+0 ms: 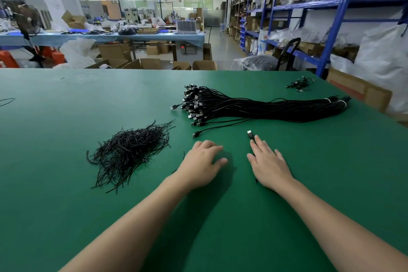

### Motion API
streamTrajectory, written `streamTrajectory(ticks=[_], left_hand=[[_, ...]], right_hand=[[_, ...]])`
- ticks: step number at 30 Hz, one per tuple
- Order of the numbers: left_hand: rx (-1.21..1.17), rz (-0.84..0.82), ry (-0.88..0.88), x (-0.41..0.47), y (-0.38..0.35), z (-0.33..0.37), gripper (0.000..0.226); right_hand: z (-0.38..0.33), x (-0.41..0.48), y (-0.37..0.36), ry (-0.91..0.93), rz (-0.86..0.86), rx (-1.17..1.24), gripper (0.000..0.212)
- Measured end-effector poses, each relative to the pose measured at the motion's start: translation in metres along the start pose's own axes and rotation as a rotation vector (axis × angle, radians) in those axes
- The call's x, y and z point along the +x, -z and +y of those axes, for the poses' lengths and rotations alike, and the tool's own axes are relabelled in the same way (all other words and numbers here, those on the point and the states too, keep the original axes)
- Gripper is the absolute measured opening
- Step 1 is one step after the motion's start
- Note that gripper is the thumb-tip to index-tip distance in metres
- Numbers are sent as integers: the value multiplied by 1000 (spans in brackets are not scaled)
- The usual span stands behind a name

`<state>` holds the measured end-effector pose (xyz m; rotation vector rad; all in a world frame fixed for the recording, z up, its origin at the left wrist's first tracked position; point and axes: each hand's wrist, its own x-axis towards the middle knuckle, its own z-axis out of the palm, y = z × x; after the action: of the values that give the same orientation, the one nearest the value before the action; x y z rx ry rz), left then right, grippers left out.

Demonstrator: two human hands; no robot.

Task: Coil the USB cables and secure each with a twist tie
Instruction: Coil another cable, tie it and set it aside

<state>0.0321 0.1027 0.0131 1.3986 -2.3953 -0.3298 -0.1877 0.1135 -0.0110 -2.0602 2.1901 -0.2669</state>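
A large bundle of black USB cables (265, 108) lies across the green table (77, 99), its plugs fanned out to the left and its right end bound with a white band. A loose pile of black twist ties (130, 150) sits at the left. My right hand (268, 162) lies flat, palm down, on a single cable whose USB plug (250, 133) sticks out past the fingertips. My left hand (203, 161) rests beside it on the table with fingers loosely curved and holds nothing. Another loose cable end (195, 133) lies just beyond the left hand.
A small heap of black cables (299, 84) lies near the table's far right corner. A thin wire (6, 101) lies at the left edge. Cardboard boxes stand past the far edge, with blue shelving (331, 28) and white bags to the right.
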Motion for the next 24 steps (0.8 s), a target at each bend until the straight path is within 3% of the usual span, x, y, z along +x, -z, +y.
streamTrajectory(ticks=[5,9,12,16,24], left_hand=[[219,92,146,49,8,-23,51],[246,58,264,72,6,-34,46],[218,105,324,82,2,-37,41],[189,173,324,87,-4,-33,27],[-129,234,306,89,15,-23,21]], right_hand=[[-1,-5,8,22,112,66,59],[-9,-4,23,133,256,107,46],[-17,0,26,226,182,41,44],[-19,2,25,158,-24,-98,52],[-22,12,39,18,150,-271,34]])
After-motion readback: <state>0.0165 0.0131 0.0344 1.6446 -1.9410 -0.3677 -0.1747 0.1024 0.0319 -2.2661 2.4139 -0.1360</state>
